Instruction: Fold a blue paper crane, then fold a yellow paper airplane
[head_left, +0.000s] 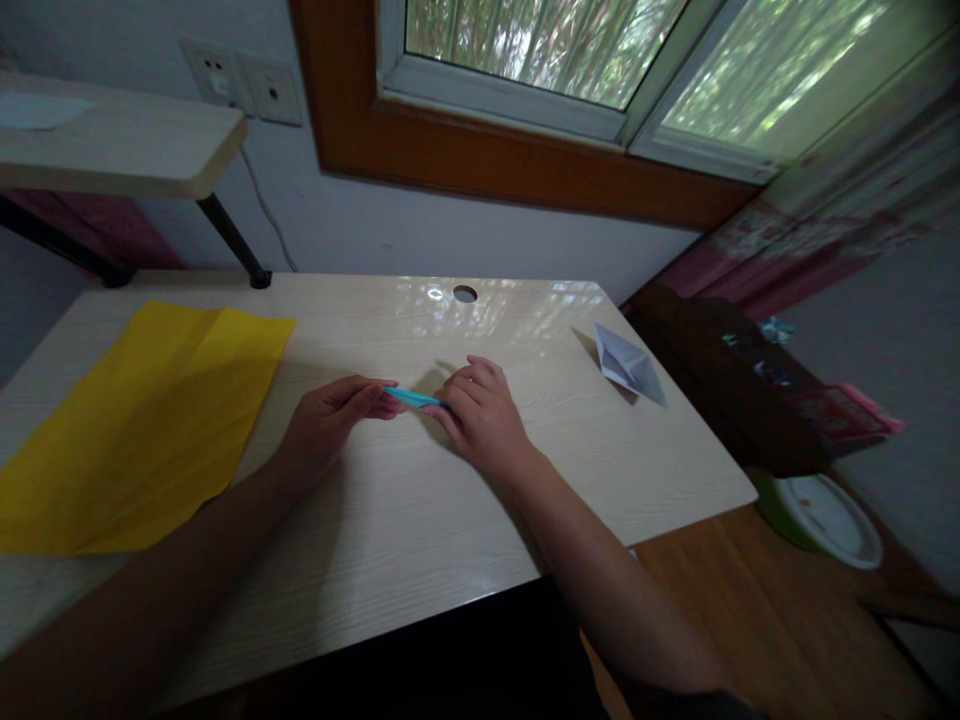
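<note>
A narrow strip of folded blue paper (409, 398) is held between my two hands, a little above the desk. My left hand (341, 408) pinches its left end between thumb and fingers. At the other end, my right hand (480, 405) is closed on the paper, its fingers curled over and hiding that tip. Only the thin middle of the blue paper shows, seen nearly edge-on. To the right on the desk stands a folded white paper boat (630, 362), apart from both hands.
A large yellow paper sheet (150, 420) lies at the left of the pale wooden desk (420, 540). A raised shelf (150, 145) on black posts stands at the back left. The desk has a round cable hole (465, 294). A green-and-white bin (829, 520) sits on the floor at right.
</note>
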